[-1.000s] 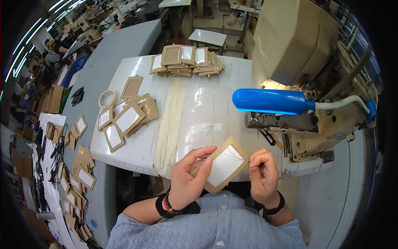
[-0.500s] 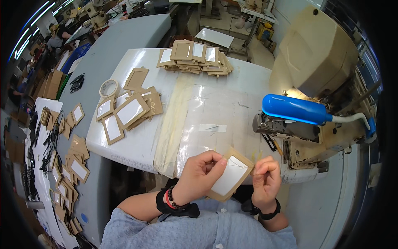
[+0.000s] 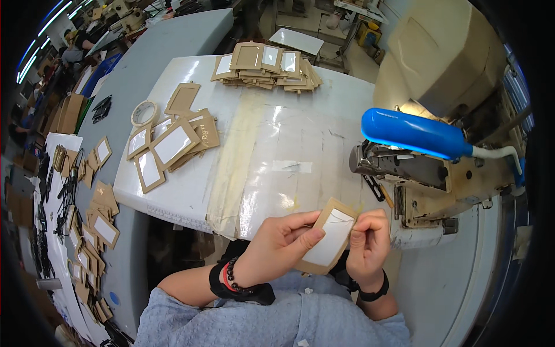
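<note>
Over the near edge of the sewing table, my left hand [image 3: 284,246] grips a tan card holder [image 3: 319,267] with a white window, thumb on its front. The holder is tilted, its upper end leaning away from me. Thin dark thread [image 3: 341,218] crosses the top of the window and runs toward the fingertips of my right hand [image 3: 370,243]. Those fingers are pinched together at the holder's right edge, around the thread's end, which they partly hide.
A sewing machine [image 3: 428,173] with a blue lamp [image 3: 413,133] stands at right; a cutter [image 3: 373,188] lies beside it. Stacked card holders [image 3: 254,72] sit at the far edge, others [image 3: 173,144] at left near a tape roll [image 3: 144,113]. More lie on the grey table [image 3: 130,104].
The card holder has turned slightly more upright, and my right hand's fingertips are now closer against its edge. The view has shifted a little; the table things appear higher and farther left.
</note>
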### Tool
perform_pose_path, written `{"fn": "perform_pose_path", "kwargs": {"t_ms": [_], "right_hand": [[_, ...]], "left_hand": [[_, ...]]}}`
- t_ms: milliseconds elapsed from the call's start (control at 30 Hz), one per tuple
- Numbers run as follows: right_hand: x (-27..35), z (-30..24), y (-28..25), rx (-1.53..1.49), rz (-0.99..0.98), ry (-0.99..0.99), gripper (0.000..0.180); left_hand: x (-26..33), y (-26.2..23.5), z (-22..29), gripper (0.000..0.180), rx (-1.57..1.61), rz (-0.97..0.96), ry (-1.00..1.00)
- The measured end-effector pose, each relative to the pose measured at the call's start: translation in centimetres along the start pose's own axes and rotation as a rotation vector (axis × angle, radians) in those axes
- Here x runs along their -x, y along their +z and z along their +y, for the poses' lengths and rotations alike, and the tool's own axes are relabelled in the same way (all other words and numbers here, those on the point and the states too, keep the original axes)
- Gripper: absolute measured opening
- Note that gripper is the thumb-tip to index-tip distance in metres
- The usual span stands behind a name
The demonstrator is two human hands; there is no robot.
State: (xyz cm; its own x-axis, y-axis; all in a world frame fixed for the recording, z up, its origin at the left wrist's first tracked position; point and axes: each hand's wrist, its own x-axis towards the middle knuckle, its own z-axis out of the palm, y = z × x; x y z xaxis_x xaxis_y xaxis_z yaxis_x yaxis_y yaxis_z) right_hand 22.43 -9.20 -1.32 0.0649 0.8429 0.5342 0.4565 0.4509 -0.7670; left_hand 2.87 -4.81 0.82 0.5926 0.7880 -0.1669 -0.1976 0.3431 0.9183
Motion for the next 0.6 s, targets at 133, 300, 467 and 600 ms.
{"fn": "perform_pose_path", "kwargs": {"t_ms": [133, 300, 467, 600], "right_hand": [[0.1, 0.2, -0.1, 0.030, 0.013, 0.000, 0.007], [-0.1, -0.1, -0.1, 0.104, 0.002, 0.000, 0.007], [-0.4, -0.8, 0.2, 0.207, -0.014, -0.022, 0.006], [-0.6, -1.5, 0.7, 0.213, -0.043, 0.016, 0.007]], "left_hand": [[0.4, 0.3, -0.2, 0.040, 0.008, -0.014, 0.033], [0.6, 0.7, -0.5, 0.039, -0.010, 0.004, 0.079], [0.5, 0.6, -0.5, 0.036, -0.030, 0.060, 0.011], [0.4, 0.5, -1.5, 0.035, -0.179, 0.094, 0.189]]}}
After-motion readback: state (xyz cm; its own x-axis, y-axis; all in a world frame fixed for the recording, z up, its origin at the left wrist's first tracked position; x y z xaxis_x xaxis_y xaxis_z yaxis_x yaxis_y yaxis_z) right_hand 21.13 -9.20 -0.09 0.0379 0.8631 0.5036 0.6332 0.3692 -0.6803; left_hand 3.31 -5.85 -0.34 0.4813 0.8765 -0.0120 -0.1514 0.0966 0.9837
